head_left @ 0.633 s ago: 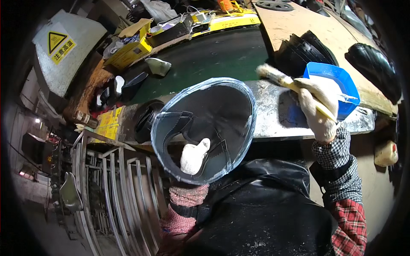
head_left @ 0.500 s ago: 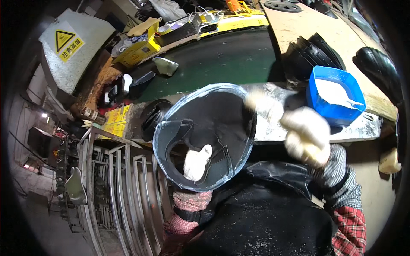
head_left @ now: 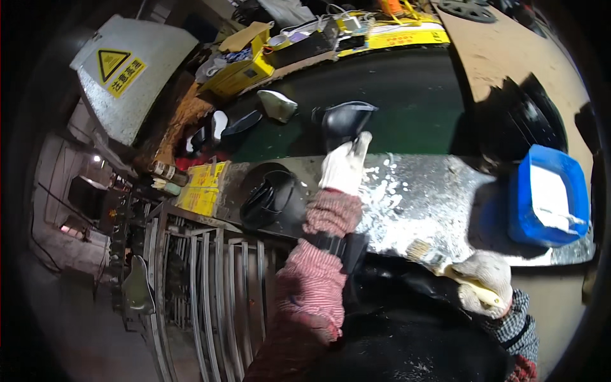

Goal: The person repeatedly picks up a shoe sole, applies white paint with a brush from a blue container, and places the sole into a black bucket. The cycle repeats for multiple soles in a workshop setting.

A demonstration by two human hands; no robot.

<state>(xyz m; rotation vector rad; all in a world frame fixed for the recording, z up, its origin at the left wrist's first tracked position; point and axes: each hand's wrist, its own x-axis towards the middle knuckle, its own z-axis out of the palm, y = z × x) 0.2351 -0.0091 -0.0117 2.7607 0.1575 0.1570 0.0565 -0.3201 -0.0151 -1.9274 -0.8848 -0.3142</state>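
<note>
My left hand (head_left: pixel 344 169), in a white glove, reaches out over the bench to the dark green belt. Its fingers close on the near end of a black curved, cup-like piece (head_left: pixel 345 121) with a pale rim; the fingertips are partly hidden. Low at the right, my gloved right hand (head_left: pixel 489 280) is wrapped round the pale handle of a flat brush (head_left: pixel 428 253). The bristles point left, just over the bench's front edge. A blue tub (head_left: pixel 520 204) of white paste stands beyond that hand, with a tool lying in it.
Black nested pieces (head_left: pixel 525 121) stand on the board at right. Another black piece (head_left: pixel 270 194) lies on the bench (head_left: pixel 439 178), left of my arm. Smaller pieces, including a pale one (head_left: pixel 277 106), sit on the belt. A metal rack (head_left: pixel 219 286) stands lower left.
My left hand has carried the black piece from close before me out to the belt. My right hand has come down and nearer with the brush, away from the piece. The view has shifted.
</note>
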